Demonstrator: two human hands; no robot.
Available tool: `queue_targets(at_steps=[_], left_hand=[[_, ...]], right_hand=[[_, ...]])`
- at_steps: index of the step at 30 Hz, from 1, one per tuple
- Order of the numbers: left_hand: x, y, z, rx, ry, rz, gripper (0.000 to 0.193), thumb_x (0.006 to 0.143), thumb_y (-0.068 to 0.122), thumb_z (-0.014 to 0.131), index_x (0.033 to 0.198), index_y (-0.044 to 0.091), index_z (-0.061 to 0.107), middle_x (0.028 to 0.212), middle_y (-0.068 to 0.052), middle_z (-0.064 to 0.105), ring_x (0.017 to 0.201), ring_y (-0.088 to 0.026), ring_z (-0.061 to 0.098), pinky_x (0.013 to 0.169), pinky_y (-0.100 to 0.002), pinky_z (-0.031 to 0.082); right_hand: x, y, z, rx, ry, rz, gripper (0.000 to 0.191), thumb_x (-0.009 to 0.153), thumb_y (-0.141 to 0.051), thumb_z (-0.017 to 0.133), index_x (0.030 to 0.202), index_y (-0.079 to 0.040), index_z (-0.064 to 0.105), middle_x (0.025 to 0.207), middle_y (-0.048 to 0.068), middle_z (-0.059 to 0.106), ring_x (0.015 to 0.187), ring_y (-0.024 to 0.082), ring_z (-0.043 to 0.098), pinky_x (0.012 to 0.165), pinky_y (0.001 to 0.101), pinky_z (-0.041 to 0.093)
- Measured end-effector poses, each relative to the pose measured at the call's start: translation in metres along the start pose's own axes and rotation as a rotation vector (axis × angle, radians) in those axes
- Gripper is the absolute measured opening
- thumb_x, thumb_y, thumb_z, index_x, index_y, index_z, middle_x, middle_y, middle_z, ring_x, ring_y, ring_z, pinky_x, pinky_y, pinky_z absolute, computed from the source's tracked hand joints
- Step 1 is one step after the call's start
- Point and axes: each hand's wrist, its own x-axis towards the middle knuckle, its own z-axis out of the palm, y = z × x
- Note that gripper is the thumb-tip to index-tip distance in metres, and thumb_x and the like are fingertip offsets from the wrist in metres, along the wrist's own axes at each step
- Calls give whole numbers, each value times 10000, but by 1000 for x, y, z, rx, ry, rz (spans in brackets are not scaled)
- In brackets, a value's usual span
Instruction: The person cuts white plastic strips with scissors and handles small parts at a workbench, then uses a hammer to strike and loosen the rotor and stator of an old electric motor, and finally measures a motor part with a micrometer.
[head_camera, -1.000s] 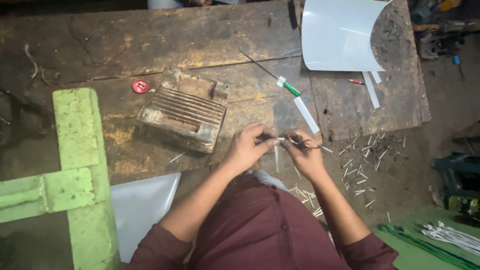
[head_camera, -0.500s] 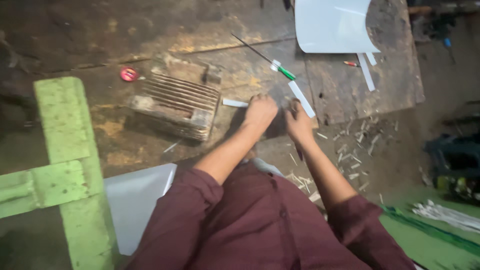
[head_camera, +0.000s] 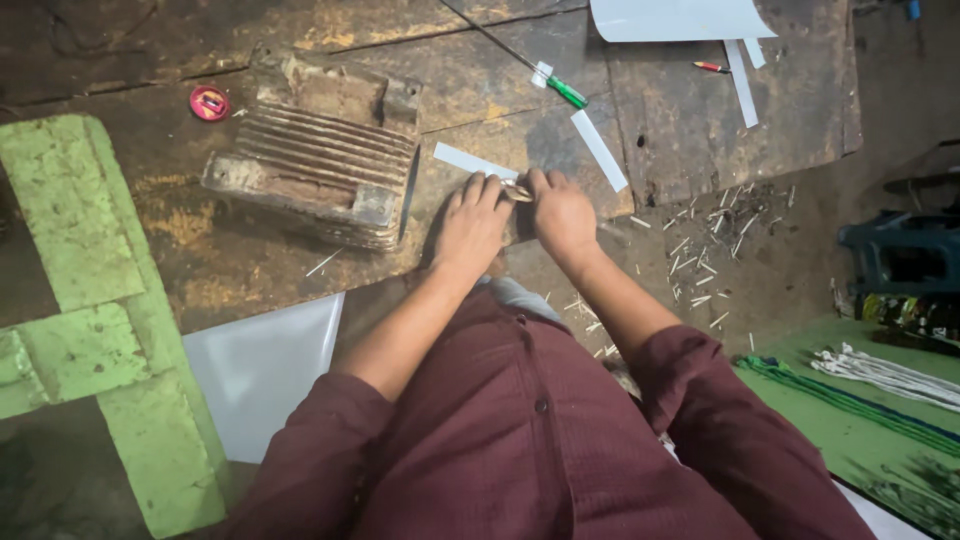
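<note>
My left hand (head_camera: 470, 225) and my right hand (head_camera: 562, 213) meet at the near edge of a worn wooden workbench (head_camera: 700, 140). Both close on a small shiny metal tool (head_camera: 516, 189) that shows between the fingertips; most of it is hidden. A white paper strip (head_camera: 474, 161) lies just beyond my left fingers. A second white strip (head_camera: 600, 150) lies past my right hand. Maroon sleeves cover both of my arms.
A rusty ribbed metal casing (head_camera: 320, 150) sits left of the hands, with a red round cap (head_camera: 209, 102) behind it. A green-handled screwdriver (head_camera: 566, 91), a white sheet (head_camera: 680, 18) and a red pencil (head_camera: 710, 67) lie farther back. Cut white bits (head_camera: 700, 250) litter the floor. A green frame (head_camera: 70, 220) stands left.
Both hands have moved forward from in front of my body onto the bench edge, near the white strip. The view has tilted closer to the bench.
</note>
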Motion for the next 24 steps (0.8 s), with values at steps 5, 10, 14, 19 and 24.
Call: queue_targets(at_steps=[5, 10, 14, 19, 24], left_hand=[[-1, 0, -4, 12, 38, 11, 448, 846, 182, 605, 1282, 91, 657, 1237, -106, 595, 1252, -312, 525, 960, -453, 473], [1, -6, -13, -45, -13, 24, 356, 893, 155, 606, 1243, 126, 664, 1248, -74, 600, 1231, -290, 535, 975, -453, 472], [10, -6, -14, -11, -29, 27, 237, 911, 167, 602, 1140, 155, 666, 1272, -53, 607, 1198, -278, 553, 972, -436, 488], [24, -9, -16, -8, 85, 221, 217, 853, 170, 601, 1065, 156, 644, 1216, -62, 603, 1137, -284, 587, 851, -427, 535], [41, -5, -32, -88, 52, 179, 215, 896, 113, 601, 1110, 113, 622, 1161, -91, 584, 1072, -294, 640, 778, -433, 572]], right_hand=[[21, 12, -12, 126, -184, 86, 325, 981, -303, 638, 1268, -149, 638, 983, 229, 691, 907, 456, 667, 763, 534, 523], [5, 5, -10, 90, -43, -76, 251, 922, -240, 656, 1127, -96, 668, 1038, 232, 710, 904, 458, 680, 769, 525, 541], [9, 8, -2, -30, -64, -67, 294, 909, -109, 603, 1199, -94, 647, 1060, 229, 709, 924, 458, 681, 755, 529, 541], [38, 45, -6, 94, -140, -55, 299, 984, -166, 654, 1271, -94, 614, 1091, 242, 681, 1011, 452, 655, 876, 527, 527], [18, 66, -22, 188, 163, -6, 369, 924, -155, 741, 1244, -32, 605, 1158, 248, 658, 1073, 458, 612, 904, 528, 492]])
